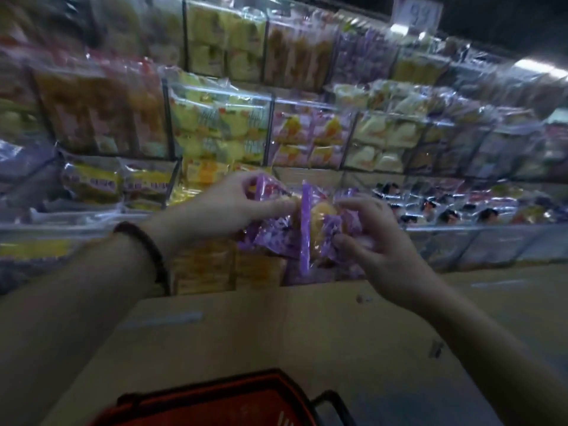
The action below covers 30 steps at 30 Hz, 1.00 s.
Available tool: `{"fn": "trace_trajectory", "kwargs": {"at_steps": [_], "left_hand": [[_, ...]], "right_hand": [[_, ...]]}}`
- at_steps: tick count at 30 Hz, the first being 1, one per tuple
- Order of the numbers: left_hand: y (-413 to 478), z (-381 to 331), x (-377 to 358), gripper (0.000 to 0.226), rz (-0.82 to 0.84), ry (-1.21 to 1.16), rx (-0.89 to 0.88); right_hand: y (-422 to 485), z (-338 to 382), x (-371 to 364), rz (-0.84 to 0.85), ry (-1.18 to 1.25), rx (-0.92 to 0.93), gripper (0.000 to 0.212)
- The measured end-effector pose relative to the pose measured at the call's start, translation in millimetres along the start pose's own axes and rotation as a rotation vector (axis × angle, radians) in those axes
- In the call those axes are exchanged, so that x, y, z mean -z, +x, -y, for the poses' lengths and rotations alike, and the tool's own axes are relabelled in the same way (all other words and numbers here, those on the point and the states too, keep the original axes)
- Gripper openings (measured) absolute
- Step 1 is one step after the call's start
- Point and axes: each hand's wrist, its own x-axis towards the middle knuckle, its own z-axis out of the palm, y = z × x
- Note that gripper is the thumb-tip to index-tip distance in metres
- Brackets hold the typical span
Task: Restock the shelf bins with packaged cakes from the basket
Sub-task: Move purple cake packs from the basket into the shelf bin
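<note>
Head view, and both hands are up at the shelf! The left hand (227,207), a dark bracelet (144,244) at its wrist, pinches the purple packaged cakes (307,229) by a top edge. The right hand (378,238) curls its fingers round the other side of the bunch. The cakes hang between the two, in front of the clear shelf bins (461,238) and above a lower bin where more purple wrapping shows, though blur hides exactly which bin is meant. The red basket (209,401) sits at the bottom edge, well apart, with a cardboard carton (276,327) between it and the shelf.

The risk now is slick film and several packs shared across two grips, so one could slide out and drop onto the carton. Squeeze harder and the soft cake crushes. With look-alike bins side by side, the wrong compartment is an easy miss.
</note>
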Motion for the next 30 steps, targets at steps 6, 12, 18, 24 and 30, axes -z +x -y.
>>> {"fn": "trace_trajectory", "kwargs": {"at_steps": [6,12,18,24,30], "left_hand": [[110,-14,7,0.026,-0.088,-0.082,-0.078],[186,61,1,0.026,-0.351,-0.019,-0.199],[209,88,2,0.017,-0.507,-0.133,-0.295],[204,82,2,0.023,-0.398,-0.093,-0.264],[190,76,1,0.027,-0.311,-0.077,-0.231]], "right_hand": [[97,-31,36,-0.130,-0.368,0.088,0.047],[158,-107,38,0.036,-0.604,-0.021,0.049],[184,-151,9,0.136,-1.128,-0.080,0.035],[200,-169,-16,0.149,-0.971,-0.182,0.041],[207,-141,-1,0.136,-0.788,-0.244,0.061]]}}
